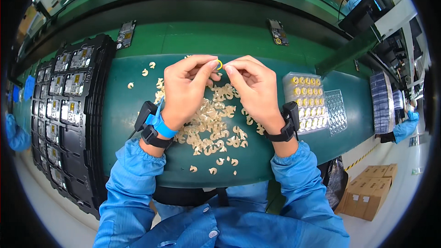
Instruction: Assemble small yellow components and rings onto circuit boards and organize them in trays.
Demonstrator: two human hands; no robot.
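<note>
Above the green mat, my left hand (189,82) pinches a small yellow ring-shaped part (219,64) between thumb and forefinger. My right hand (253,85) meets it from the other side, thumb and fingers closed at the ring's edge. The fingers partly cover the part, so its full shape cannot be made out. Beneath and between both hands lies a loose heap of pale, cream C-shaped pieces (209,121), with several strays scattered around it. To the right of my right hand stands a clear plastic tray (288,101) holding rows of round yellow-and-white parts.
A clear moulded sheet (336,112) lies beside the plastic tray. Stacked black trays (98,82) with circuit boards fill the left side. Two boards (126,34) rest on the green line ahead. A green post (347,50) rises at right; cardboard boxes (372,193) stand on the floor.
</note>
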